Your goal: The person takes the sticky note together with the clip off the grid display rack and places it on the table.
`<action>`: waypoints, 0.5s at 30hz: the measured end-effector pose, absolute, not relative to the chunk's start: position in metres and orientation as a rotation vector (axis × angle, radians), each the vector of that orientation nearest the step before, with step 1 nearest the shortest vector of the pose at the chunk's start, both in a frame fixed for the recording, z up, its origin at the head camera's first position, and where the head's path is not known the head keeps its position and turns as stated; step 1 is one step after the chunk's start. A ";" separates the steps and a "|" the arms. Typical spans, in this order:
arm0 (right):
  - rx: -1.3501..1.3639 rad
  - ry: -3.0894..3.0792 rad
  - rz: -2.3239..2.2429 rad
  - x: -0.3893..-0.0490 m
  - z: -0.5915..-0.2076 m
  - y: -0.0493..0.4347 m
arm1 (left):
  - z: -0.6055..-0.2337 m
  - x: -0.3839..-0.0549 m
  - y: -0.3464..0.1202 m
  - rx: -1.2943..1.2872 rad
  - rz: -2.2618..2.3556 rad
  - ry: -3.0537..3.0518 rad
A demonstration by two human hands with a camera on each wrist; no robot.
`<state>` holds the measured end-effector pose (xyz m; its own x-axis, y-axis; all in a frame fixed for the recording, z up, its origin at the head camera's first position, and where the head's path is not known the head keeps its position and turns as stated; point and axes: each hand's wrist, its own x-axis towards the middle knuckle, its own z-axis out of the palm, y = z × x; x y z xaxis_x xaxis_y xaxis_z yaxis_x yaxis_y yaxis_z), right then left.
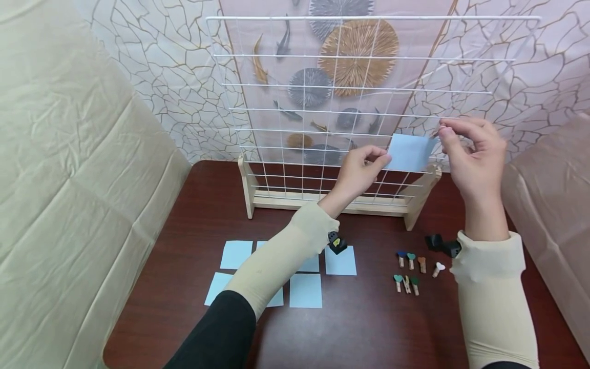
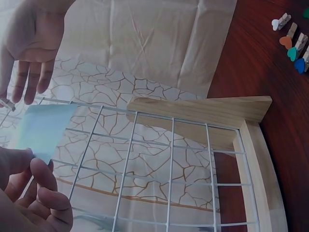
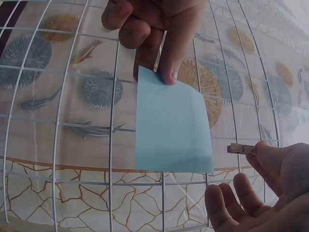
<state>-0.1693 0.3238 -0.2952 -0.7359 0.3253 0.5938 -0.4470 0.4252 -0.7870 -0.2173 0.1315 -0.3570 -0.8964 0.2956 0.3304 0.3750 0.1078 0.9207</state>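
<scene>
Between thumb and fingers, my left hand (image 1: 361,171) pinches the left edge of a blue paper square (image 1: 412,153). That paper is held against the white wire grid rack (image 1: 272,108), near its lower right. My right hand (image 1: 479,148) is just past the paper's upper right corner, pinching a small wooden clothespin (image 3: 241,149) between thumb and forefinger. In the right wrist view the clothespin's tip points at the paper but stands a little apart from it. The right hand's other fingers are loosely bent.
Several blue paper squares (image 1: 306,291) lie in two rows on the dark wooden table (image 1: 350,328), partly hidden by the left arm. Several clothespins (image 1: 422,264) with coloured heart tops lie at the right. Wooden feet (image 1: 249,189) support the rack. A patterned cloth hangs behind.
</scene>
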 end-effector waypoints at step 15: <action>0.184 -1.843 1.598 -0.149 -0.308 0.326 | -0.371 -0.206 0.112 -0.773 -1.894 -2.246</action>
<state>-0.1487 0.3265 -0.3079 -0.7578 0.3184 0.5695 -0.5187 0.2354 -0.8219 -0.2060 0.1124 -0.3710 -0.8655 0.3110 0.3927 0.4396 0.0958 0.8931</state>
